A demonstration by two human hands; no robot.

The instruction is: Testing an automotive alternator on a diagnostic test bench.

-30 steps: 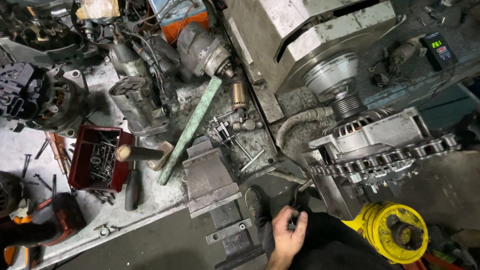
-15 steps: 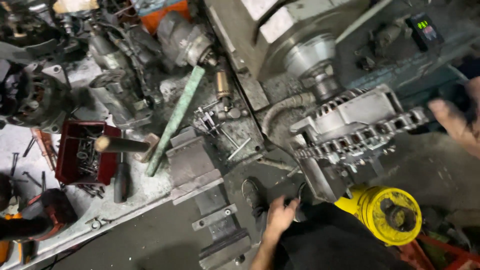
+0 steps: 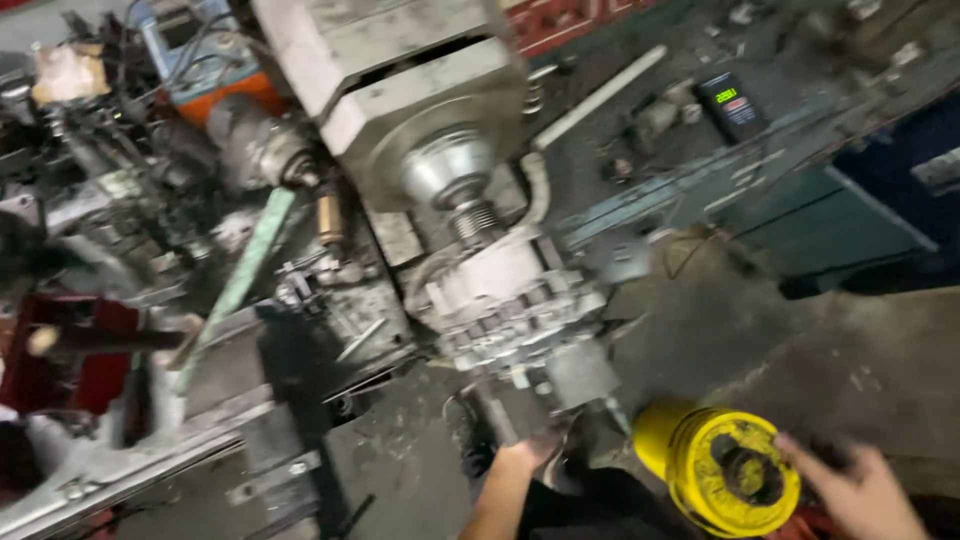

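Note:
A grey metal alternator [image 3: 510,300] with a finned housing sits mounted against the pulley of a big grey machine head [image 3: 400,90]. My left hand [image 3: 525,455] reaches up from the bottom edge and touches the alternator's lower end; motion blur hides its grip. My right hand [image 3: 860,490] is at the bottom right with its fingers spread, right beside a yellow cylindrical part [image 3: 725,465] that has a dark hub in its middle. Nothing shows in the right hand.
A cluttered, greasy workbench fills the left: a red parts tray [image 3: 60,350], a long green bar [image 3: 245,270], a wooden-handled tool [image 3: 45,340] and dark motor parts. A small meter with a green display [image 3: 730,105] lies at the upper right. The whole view is blurred.
The view has swung right and closer. My right hand dropped from the upper right edge to beside the yellow part. My left hand moved up against the alternator's lower end.

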